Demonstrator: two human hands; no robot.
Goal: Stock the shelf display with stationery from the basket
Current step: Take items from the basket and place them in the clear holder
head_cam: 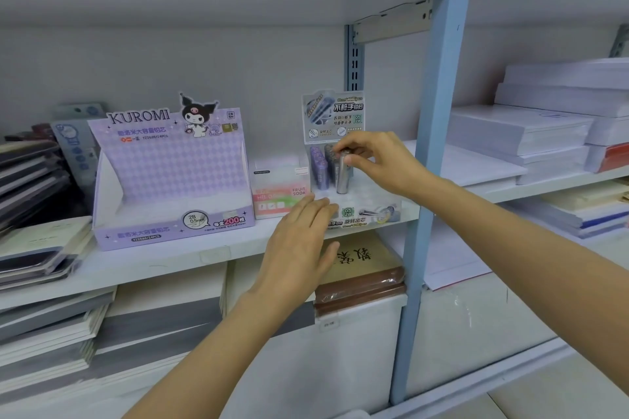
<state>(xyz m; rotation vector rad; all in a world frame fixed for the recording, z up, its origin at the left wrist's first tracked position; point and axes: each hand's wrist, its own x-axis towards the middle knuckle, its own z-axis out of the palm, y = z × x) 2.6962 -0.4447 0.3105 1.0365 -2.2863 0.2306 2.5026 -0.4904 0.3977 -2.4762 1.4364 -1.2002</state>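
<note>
Under the pinching right hand (377, 160), slim silvery tube (341, 180) upright beside purple tubes (319, 170); free tray (369, 194) slots toward the flat, relaxed left hand (299, 241).

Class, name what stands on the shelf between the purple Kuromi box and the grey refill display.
A pink and white Fruit Soda box stands between the Kuromi box and the refill display, in the head view.

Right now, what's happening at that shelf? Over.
Right hand pinches silver tube, upright in display tray. Left hand open at tray front. Purple tubes alongside, nothing blocking.
</note>
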